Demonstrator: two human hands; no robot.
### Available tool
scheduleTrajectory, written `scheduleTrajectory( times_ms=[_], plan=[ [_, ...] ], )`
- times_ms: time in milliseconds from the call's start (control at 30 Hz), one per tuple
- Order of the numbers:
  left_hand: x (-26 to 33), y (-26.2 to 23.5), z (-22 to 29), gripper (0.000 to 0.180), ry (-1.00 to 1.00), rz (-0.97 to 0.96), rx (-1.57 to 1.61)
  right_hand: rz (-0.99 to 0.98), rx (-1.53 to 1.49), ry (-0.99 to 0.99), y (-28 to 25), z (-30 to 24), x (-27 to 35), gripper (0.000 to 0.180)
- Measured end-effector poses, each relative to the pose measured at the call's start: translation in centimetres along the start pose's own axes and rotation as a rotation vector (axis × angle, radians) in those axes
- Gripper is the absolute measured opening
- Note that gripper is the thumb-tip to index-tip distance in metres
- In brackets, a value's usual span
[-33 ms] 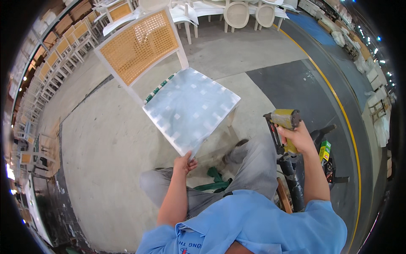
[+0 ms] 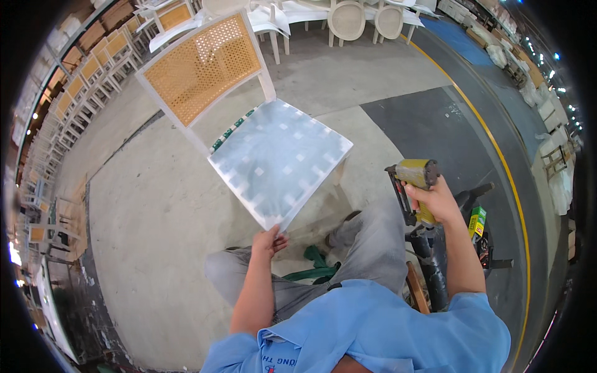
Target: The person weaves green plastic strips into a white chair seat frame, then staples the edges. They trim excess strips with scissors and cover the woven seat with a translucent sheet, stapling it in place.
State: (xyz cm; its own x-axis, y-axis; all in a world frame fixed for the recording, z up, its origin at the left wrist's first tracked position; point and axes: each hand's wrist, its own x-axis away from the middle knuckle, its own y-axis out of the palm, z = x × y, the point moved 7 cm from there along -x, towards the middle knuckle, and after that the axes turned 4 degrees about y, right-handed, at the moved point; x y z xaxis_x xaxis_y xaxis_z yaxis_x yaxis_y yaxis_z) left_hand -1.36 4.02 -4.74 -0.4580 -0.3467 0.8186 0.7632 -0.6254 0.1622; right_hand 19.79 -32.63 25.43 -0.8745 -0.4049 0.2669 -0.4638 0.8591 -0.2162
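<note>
Yellow stapler (image 2: 415, 186) gripped in right hand (image 2: 438, 200), fingers wrapped around the handle, nose turned toward the chair; held above the right knee, well apart from the seat.

Left hand (image 2: 270, 241) at the near corner of the chair seat (image 2: 280, 158), thumb and fingers pinched on the clear plastic wrap at that corner. Seat pale blue-grey with small white squares, tilted toward the person.

White chair (image 2: 205, 68) with woven cane back, resting on the concrete floor (image 2: 149, 217).

Small green box (image 2: 476, 221) with a red and yellow patch, just right of the right forearm, beside a dark stand. Yellow line (image 2: 497, 149) curved along the dark floor strip at right. Rows of white chairs (image 2: 348, 18) along the far edge.
</note>
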Motion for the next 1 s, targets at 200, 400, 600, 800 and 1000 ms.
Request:
scheduleTrajectory(
  times_ms=[200,400,600,800,1000],
  plan=[
    [0.8,-1.7,4.6,0.026,0.186,0.009,-0.095,-0.024,0.094,0.155,2.2,1.8,-8.1,0.028],
    [0.4,-1.3,4.7,0.026,0.297,0.107,-0.186,-0.077,0.149,0.231,4.5,5.0,-18.6,0.027],
    [-0.2,-1.4,4.6,0.032,0.276,0.051,-0.173,-0.104,0.36,0.288,5.9,7.7,-24.6,0.023],
    [-0.7,-1.9,4.0,0.035,0.217,0.036,-0.131,-0.118,0.354,0.328,6.8,8.5,-25.7,0.021],
    [-0.7,-2.0,3.9,0.033,0.198,0.043,-0.114,-0.228,0.33,0.345,9.8,8.5,-23.9,0.019]
  ],
)
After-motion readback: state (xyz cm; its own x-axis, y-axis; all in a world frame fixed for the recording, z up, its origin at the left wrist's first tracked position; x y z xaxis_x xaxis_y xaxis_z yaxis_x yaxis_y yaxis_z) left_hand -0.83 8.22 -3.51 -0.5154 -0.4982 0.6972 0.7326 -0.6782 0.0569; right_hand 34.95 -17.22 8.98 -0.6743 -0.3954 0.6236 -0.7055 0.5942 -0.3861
